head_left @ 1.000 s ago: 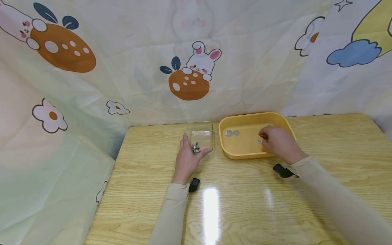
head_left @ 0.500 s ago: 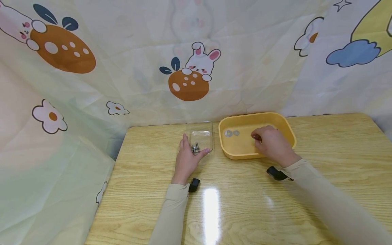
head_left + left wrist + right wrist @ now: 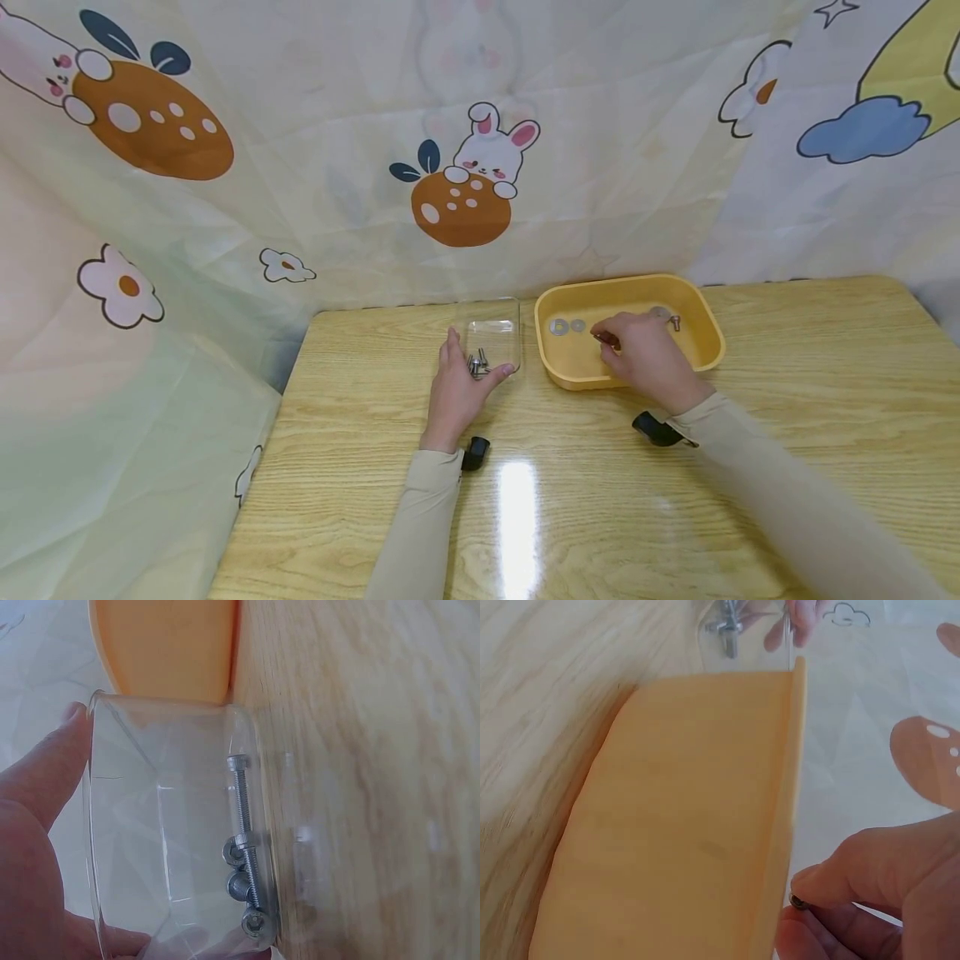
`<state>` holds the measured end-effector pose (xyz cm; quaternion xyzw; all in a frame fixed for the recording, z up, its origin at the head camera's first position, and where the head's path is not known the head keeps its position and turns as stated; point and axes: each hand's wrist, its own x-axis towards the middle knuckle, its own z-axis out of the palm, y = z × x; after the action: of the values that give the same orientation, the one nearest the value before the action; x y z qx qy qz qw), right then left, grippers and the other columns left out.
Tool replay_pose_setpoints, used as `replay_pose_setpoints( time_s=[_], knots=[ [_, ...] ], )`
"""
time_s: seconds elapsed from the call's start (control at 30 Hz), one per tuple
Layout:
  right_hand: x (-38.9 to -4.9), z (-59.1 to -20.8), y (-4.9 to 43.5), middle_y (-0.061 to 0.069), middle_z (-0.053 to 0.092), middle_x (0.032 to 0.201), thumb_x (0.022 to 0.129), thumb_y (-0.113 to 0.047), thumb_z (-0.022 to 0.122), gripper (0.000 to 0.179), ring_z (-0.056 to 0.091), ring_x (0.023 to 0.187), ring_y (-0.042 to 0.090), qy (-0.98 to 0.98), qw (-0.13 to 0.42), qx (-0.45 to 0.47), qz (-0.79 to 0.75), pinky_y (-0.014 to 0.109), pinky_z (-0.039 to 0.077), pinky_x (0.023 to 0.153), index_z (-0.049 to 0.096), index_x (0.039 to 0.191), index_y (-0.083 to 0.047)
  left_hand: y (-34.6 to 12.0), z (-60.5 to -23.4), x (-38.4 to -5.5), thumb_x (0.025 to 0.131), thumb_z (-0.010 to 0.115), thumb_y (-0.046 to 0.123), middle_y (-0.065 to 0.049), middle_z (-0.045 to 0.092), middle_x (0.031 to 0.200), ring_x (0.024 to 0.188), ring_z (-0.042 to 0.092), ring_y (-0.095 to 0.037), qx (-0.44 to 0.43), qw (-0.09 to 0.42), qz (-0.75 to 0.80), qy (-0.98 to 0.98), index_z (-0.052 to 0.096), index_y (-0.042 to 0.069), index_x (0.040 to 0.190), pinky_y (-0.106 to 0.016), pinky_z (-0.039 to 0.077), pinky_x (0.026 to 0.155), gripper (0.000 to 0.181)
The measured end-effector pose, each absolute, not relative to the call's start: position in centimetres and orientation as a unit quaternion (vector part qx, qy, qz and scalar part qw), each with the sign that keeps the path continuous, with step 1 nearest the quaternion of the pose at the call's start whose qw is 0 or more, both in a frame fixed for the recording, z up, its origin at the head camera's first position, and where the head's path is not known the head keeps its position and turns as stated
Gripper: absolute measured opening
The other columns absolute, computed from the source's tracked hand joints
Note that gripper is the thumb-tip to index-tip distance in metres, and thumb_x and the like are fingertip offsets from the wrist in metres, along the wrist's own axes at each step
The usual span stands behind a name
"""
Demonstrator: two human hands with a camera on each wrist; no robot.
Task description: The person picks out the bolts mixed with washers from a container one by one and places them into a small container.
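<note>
My left hand (image 3: 456, 396) holds the clear plastic box (image 3: 124, 802) by its near end, thumb and fingers spread along the rim. Inside it lie several silver socket-head screws (image 3: 241, 795), bunched along the bottom. My right hand (image 3: 651, 354) is over the yellow tray (image 3: 600, 383), pinching a small screw (image 3: 799, 901) between thumb and fingertips; only its dark round end shows in the right wrist view. In the tray, two flat washers (image 3: 559, 327) lie at the left. Another washer (image 3: 660, 312) and a reddish-looking screw (image 3: 676, 323) lie to the right, behind the hand.
Box and tray stand side by side at the back of the wooden table (image 3: 600, 500), a narrow gap between them. A printed cloth curtain (image 3: 637, 167) hangs right behind the table's back edge. The tray's raised wall (image 3: 784, 810) separates its inside from the box.
My right hand has lifted a small screw and moved left across the tray, uncovering the washer and screw at its right. The left hand stays on the box.
</note>
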<state>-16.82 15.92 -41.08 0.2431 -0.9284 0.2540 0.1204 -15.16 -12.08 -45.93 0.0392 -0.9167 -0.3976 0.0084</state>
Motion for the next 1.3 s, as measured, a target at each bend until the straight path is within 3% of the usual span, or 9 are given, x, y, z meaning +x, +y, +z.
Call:
replay_pose_setpoints(
  time_s=[0.9,1.3],
  knots=[
    [-16.7,-42.0,10.6,0.012,0.072,0.096,0.086,0.003,0.072,0.016,0.070,0.084,0.023,-0.903,0.142,0.271,0.301,0.037,0.058,0.074,0.075,0.102,0.002,-12.1,-46.1,-15.3,0.080,0.079,0.058,-0.019,0.023,0.163,0.137,0.042,-0.043,0.040,0.011,-0.399,-0.916,0.006,0.004,0.162,-0.054,0.038,0.109,0.121],
    [-17.0,-42.2,8.1,0.006,0.074,0.092,0.087,-0.002,0.075,0.016,0.067,0.082,0.019,-0.910,0.148,0.260,0.286,0.039,0.051,0.078,0.078,0.103,-0.004,-12.1,-45.9,-15.2,0.081,0.078,0.058,-0.021,0.024,0.162,0.135,0.044,-0.045,0.033,0.014,-0.400,-0.916,0.007,0.002,0.161,-0.054,0.040,0.107,0.121]
  ],
)
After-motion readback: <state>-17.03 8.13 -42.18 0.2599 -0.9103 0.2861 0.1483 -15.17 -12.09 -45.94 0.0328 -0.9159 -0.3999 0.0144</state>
